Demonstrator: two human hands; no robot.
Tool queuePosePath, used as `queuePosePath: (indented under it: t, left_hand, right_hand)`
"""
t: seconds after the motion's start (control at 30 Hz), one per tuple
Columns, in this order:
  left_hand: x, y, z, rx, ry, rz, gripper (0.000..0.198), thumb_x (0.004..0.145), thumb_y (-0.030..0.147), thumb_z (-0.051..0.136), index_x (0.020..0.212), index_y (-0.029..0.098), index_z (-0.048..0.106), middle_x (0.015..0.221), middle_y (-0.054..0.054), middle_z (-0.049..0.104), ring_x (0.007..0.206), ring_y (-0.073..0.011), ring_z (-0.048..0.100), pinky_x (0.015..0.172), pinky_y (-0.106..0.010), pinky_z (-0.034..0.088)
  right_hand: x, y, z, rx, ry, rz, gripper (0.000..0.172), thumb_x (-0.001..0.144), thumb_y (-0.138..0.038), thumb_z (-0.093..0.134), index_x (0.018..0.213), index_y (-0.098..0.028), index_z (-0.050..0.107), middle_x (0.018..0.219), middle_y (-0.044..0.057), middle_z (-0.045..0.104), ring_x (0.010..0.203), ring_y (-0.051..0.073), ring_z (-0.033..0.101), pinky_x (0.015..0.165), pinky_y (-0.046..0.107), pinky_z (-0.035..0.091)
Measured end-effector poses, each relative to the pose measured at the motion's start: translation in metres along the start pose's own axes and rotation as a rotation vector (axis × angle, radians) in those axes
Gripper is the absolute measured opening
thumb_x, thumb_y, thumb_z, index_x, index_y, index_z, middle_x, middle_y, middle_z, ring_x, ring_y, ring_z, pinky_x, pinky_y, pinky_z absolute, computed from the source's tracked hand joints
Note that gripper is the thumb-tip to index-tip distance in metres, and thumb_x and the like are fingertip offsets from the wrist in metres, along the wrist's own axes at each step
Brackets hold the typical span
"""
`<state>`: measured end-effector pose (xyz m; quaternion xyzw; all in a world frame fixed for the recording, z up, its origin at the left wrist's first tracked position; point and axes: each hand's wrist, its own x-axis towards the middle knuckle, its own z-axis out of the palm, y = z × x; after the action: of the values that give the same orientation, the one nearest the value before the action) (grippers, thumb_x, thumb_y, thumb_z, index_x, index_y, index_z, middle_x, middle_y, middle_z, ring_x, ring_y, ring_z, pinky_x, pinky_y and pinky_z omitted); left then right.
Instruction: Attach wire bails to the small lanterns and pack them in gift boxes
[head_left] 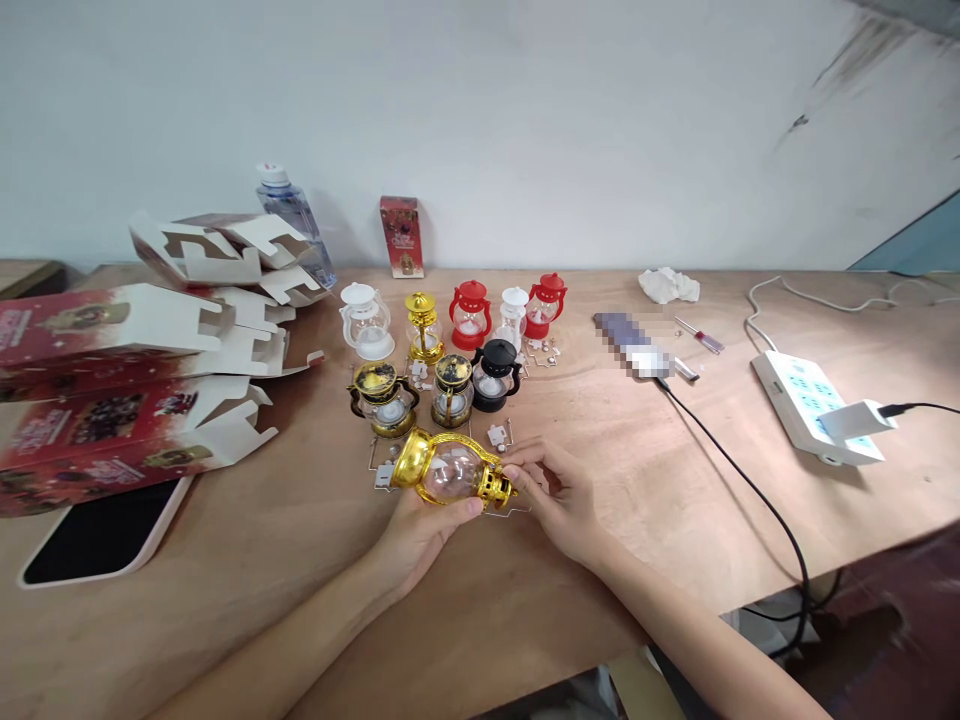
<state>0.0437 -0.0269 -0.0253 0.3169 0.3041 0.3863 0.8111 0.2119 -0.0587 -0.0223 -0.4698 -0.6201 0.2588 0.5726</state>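
A shiny gold toy lantern [455, 470] with a clear globe lies sideways in my left hand [427, 525], its base to the left. The fingers of my right hand [553, 490] close on the lantern's top end at the right. Just beyond stand two black-and-gold lanterns, one [382, 400] at left and another [451, 390] beside it, and a black lantern [493, 375]. Behind them are a white lantern [367, 322], a gold lantern [424, 328], a red lantern [471, 315], a smaller white lantern [512, 316] and a second red lantern [545, 305]. Small white parts and bent wires [497, 436] lie among them.
Open red-and-white cartons [135, 390] pile up at left, over a phone [105, 530]. A water bottle [296, 215] and red box [402, 237] stand by the wall. At right lie crumpled tissue [669, 285], a screwdriver [699, 335], a cabled phone [634, 345] and a power strip [817, 408].
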Motion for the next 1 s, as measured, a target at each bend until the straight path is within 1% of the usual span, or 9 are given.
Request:
queuePosePath:
  t: [0.27,0.43,0.63,0.73,0.83,0.93,1.0]
  left_hand:
    - [-0.0006,-0.0019,-0.0017,-0.025,-0.041,-0.018,0.049,0.063,0.02,0.084,0.108,0.022,0.064,0.106,-0.004,0.072,0.11,-0.0248,0.063,0.098,-0.039,0.049]
    - [-0.0003,0.0002,0.0003,-0.021,-0.035,-0.012,0.047,0.06,0.022,0.085,0.103,0.02,0.066,0.108,-0.005,0.072,0.108,-0.0249,0.063,0.098,-0.038,0.049]
    - [-0.0031,0.0017,0.0013,-0.001,-0.017,-0.032,0.049,0.057,0.024,0.087,0.102,0.02,0.067,0.104,-0.004,0.072,0.104,-0.0242,0.064,0.098,-0.039,0.047]
    - [-0.0064,-0.0007,0.0005,0.068,-0.03,-0.07,0.053,0.051,0.026,0.09,0.099,0.019,0.068,0.098,-0.004,0.073,0.097,-0.0227,0.065,0.093,-0.036,0.048]
    - [-0.008,-0.0019,0.0007,0.107,-0.035,-0.09,0.056,0.048,0.027,0.091,0.099,0.02,0.069,0.094,-0.002,0.073,0.093,-0.0204,0.064,0.089,-0.033,0.049]
    - [-0.0066,-0.0001,0.0017,0.07,-0.046,-0.064,0.056,0.051,0.028,0.089,0.102,0.021,0.068,0.096,-0.002,0.073,0.097,-0.0215,0.064,0.092,-0.034,0.048]
    - [-0.0049,0.0017,0.0022,0.034,-0.042,-0.04,0.056,0.054,0.028,0.088,0.106,0.021,0.068,0.099,-0.003,0.073,0.102,-0.0229,0.063,0.096,-0.036,0.047]
  right_hand:
    - [-0.0012,0.0048,0.001,0.165,0.009,0.14,0.01,0.087,-0.03,0.064,0.085,-0.022,0.068,0.078,0.002,0.069,0.071,0.014,0.065,0.062,0.025,0.053]
    - [-0.0006,0.0052,0.0016,0.237,0.024,0.203,0.012,0.084,-0.033,0.068,0.084,-0.022,0.065,0.075,0.0,0.068,0.063,0.011,0.061,0.057,0.023,0.052]
    - [-0.0019,0.0101,0.0023,0.136,0.054,0.22,0.016,0.085,-0.036,0.066,0.083,-0.021,0.065,0.076,0.001,0.068,0.068,0.013,0.063,0.062,0.024,0.051]
    - [-0.0028,0.0106,0.0048,0.116,0.041,0.229,0.015,0.085,-0.035,0.066,0.082,-0.02,0.066,0.073,0.001,0.068,0.066,0.012,0.062,0.058,0.023,0.051]
    - [-0.0032,0.009,0.0071,0.126,0.008,0.203,0.013,0.085,-0.033,0.066,0.081,-0.021,0.066,0.072,0.001,0.069,0.063,0.012,0.062,0.055,0.022,0.05]
    - [-0.0034,0.009,0.0067,0.12,0.041,0.172,0.009,0.085,-0.03,0.065,0.082,-0.022,0.067,0.072,0.0,0.069,0.063,0.012,0.063,0.057,0.023,0.052]
    - [-0.0037,0.0103,0.0051,0.094,0.06,0.14,0.006,0.086,-0.027,0.064,0.087,-0.023,0.069,0.074,0.0,0.07,0.065,0.013,0.065,0.059,0.024,0.053]
